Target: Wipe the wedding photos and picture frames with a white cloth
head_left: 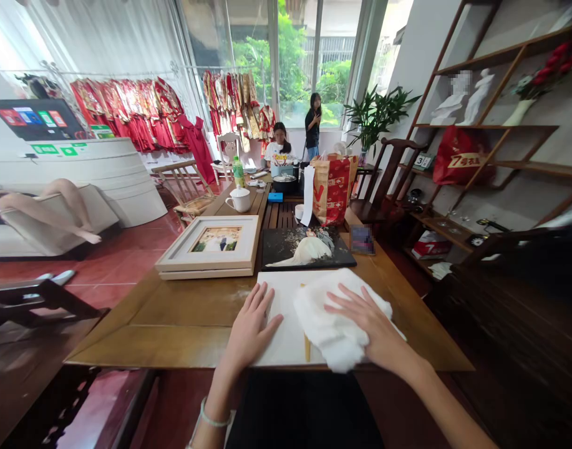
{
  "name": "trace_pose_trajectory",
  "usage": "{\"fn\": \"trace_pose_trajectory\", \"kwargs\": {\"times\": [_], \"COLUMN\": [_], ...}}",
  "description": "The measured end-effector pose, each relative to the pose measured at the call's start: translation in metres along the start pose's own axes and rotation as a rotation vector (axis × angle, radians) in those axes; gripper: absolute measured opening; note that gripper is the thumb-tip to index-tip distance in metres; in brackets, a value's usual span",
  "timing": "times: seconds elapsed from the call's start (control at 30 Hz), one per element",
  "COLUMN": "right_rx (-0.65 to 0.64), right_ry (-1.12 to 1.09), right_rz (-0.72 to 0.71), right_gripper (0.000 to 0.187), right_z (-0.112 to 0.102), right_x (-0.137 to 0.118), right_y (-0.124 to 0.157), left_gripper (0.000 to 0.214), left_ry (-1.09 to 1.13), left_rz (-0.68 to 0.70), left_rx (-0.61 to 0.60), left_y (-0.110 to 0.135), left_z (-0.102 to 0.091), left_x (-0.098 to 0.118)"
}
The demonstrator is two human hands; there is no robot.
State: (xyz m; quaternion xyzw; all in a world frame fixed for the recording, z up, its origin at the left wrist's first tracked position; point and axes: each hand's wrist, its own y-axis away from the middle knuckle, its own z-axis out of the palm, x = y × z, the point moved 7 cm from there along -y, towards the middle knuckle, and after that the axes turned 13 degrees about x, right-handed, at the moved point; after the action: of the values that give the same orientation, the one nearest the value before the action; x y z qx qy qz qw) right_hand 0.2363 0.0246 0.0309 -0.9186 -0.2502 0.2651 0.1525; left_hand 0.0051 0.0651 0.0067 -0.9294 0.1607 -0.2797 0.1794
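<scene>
A white flat board (286, 305) lies at the near edge of the wooden table (187, 318). My left hand (251, 327) rests flat on the board's left edge, fingers spread. My right hand (370, 324) presses down, fingers stretched, on a crumpled white cloth (330, 324) that lies on the board. A thin wooden strip (307, 346) shows under the cloth. Beyond the board lies a dark photo print (307, 248).
Stacked white picture frames (211, 246) sit left of the print. Farther along the table stand a white cup (239, 199), a green bottle (238, 171), a red-and-white bag (332, 187) and a pot (286, 182). Two people are at the far end. Wooden shelves (477, 168) stand on the right.
</scene>
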Motion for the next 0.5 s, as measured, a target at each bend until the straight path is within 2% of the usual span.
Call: {"fn": "trace_pose_trajectory", "kwargs": {"times": [0.13,0.23,0.3,0.4,0.5], "right_rx": [-0.023,-0.026,-0.018,0.04,0.092], "right_ry": [-0.096,-0.089,-0.036,0.049,0.101], "right_rz": [-0.03,0.006,0.047,0.126,0.183], "right_gripper": [0.053,0.053,0.055,0.068,0.072], "right_z": [-0.012,-0.013,-0.008,0.002,0.012], "right_x": [-0.02,-0.019,-0.007,0.016,0.03], "right_y": [0.045,0.051,0.035,-0.009,-0.048], "left_gripper": [0.054,0.055,0.055,0.055,0.055], "left_ry": [0.004,0.015,0.016,0.014,0.015], "left_rz": [0.02,0.027,0.027,0.025,0.022], "left_rx": [-0.021,-0.024,-0.034,-0.05,-0.047], "left_y": [0.001,0.0,0.0,-0.001,0.0], "left_z": [0.002,0.002,0.001,0.002,0.002], "left_x": [0.0,0.0,0.0,-0.001,-0.002]}}
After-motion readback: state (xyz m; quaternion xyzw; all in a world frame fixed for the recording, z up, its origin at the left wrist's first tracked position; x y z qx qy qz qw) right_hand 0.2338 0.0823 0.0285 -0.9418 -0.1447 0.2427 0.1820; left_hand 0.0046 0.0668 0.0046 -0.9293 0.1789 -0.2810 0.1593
